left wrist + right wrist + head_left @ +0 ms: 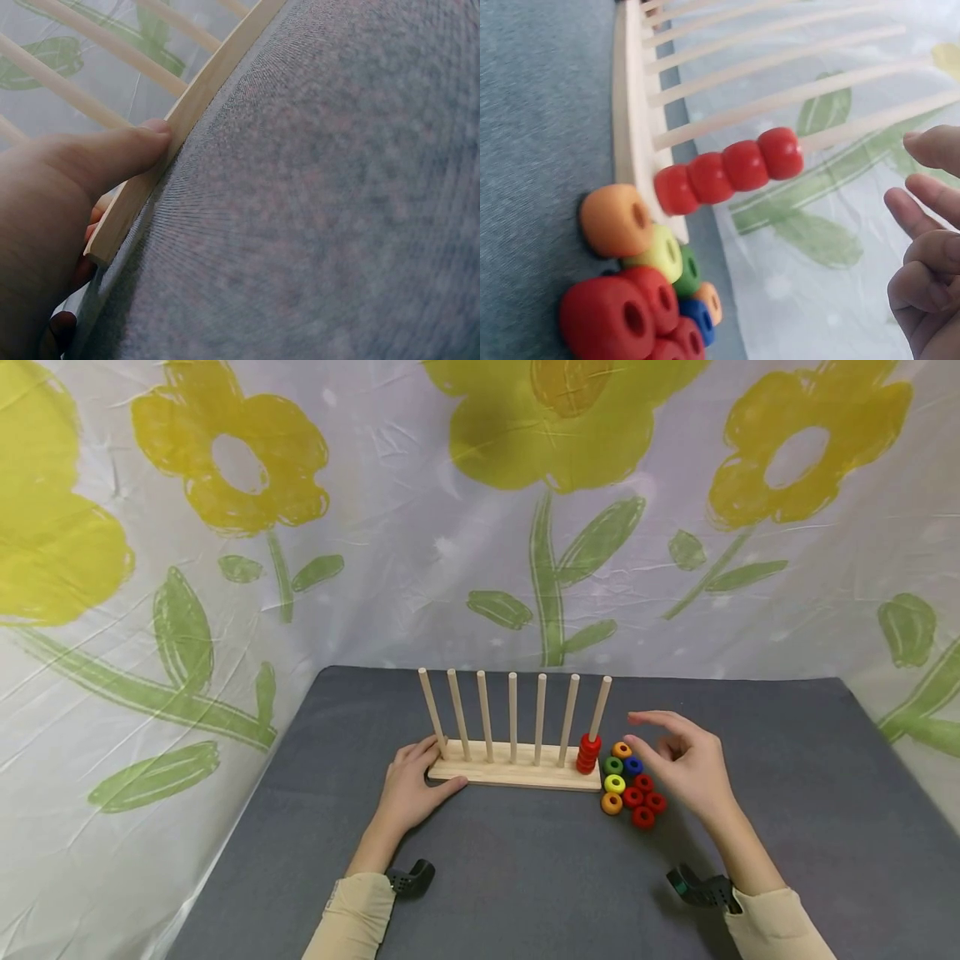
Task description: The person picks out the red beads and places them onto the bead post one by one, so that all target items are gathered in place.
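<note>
A wooden peg rack [513, 774] with a row of several upright pegs stands on the table. My left hand [408, 783] grips the left end of its base, thumb along the front edge [142, 191] and fingers behind. Several red beads [588, 754] are stacked on the rightmost peg, also seen as a red stack [729, 171] in the right wrist view. My right hand [686, 762] is raised beside that peg, thumb and index finger spread apart, other fingers bent, holding nothing. Just below it lie loose beads: red [642, 817], yellow [614, 783], green [612, 765], blue [633, 766] and orange [612, 803].
The loose beads lie close together against the right end of the base. A dark grey cloth [525, 877] covers the table. Behind it hangs a pale sheet [390, 577] with yellow flowers. Each wrist wears a black camera, such as the left one [412, 879].
</note>
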Demonstrator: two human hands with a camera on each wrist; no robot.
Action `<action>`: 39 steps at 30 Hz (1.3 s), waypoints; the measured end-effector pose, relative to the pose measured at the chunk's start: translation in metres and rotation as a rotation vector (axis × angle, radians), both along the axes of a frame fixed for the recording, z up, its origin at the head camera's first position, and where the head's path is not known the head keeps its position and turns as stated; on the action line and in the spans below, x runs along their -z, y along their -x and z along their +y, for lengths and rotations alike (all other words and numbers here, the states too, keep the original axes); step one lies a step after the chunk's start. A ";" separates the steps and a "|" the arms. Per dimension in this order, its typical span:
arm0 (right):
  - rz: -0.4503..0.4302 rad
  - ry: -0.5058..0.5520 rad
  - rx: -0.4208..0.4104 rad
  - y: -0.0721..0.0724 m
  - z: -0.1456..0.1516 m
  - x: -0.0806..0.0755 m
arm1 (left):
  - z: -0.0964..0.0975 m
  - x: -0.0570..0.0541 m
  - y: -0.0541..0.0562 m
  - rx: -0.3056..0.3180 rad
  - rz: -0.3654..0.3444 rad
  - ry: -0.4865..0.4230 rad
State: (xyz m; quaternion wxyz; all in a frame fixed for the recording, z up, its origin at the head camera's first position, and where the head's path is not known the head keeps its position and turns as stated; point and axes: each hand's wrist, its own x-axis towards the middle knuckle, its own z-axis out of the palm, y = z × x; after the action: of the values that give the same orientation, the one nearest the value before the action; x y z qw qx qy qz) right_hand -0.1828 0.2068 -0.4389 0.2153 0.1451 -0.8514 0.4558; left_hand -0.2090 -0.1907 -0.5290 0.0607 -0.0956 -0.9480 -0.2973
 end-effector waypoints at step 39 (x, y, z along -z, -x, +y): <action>-0.120 -0.089 0.060 -0.033 0.041 0.048 | 0.000 0.001 0.000 0.004 -0.010 -0.018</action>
State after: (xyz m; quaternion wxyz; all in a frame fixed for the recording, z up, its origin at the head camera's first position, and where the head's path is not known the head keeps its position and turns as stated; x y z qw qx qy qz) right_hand -0.1495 0.2479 -0.4870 0.1708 0.1012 -0.8862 0.4186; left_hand -0.2089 -0.1906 -0.5297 0.0561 -0.0956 -0.9453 -0.3067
